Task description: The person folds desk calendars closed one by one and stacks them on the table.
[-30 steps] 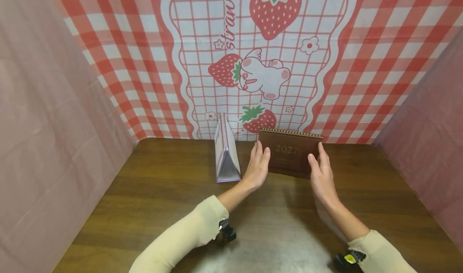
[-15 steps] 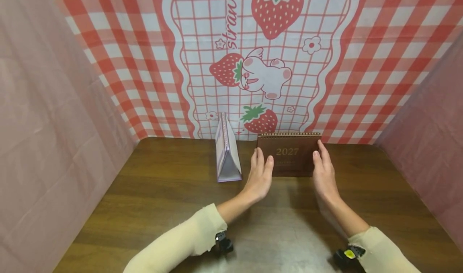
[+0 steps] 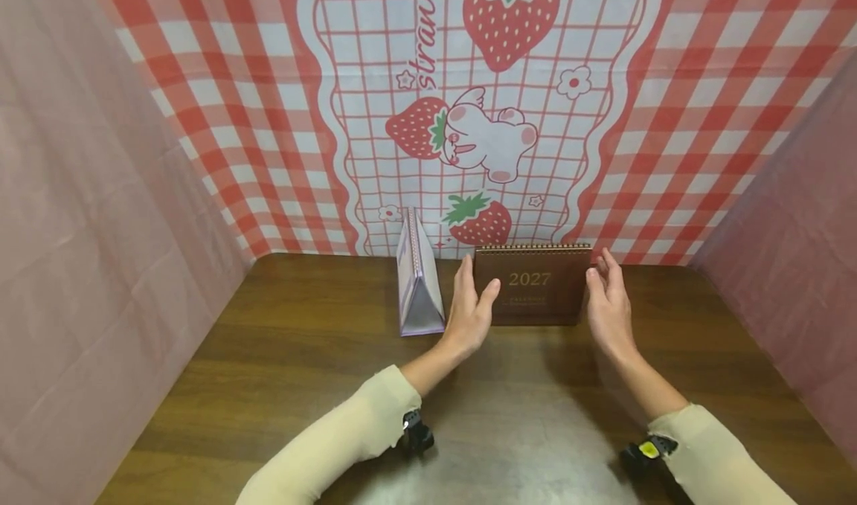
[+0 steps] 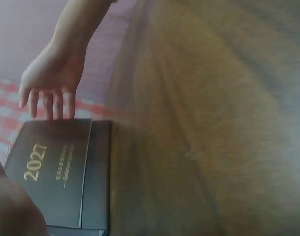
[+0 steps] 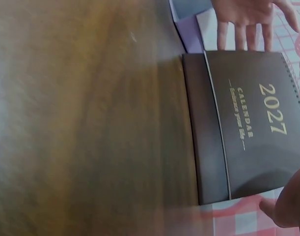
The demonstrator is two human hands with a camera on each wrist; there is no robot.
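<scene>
A brown desk calendar [image 3: 535, 293] with "2027" in gold and a spiral along its top stands upright on the table. My left hand [image 3: 471, 313] is at its left edge, fingers extended and thumb apart. On the other side my right hand [image 3: 611, 311] is held beside the right edge, its fingers fairly straight. In the left wrist view, the right hand's fingers [image 4: 48, 105] point at the calendar's side; I cannot tell whether they touch it. The right wrist view shows the left hand's straight fingers [image 5: 239, 37] at the opposite edge.
A white and purple tent-shaped desk calendar [image 3: 420, 289] stands just left of my left hand, end toward me. Behind hangs a red-checked strawberry cloth [image 3: 495, 126]. Pink curtains [image 3: 797, 252] flank the wooden table [image 3: 281, 341].
The brown calendar has turned to face me more squarely, and its top edge sits slightly lower. My right hand has shifted right, away from its edge; my left hand has moved slightly left.
</scene>
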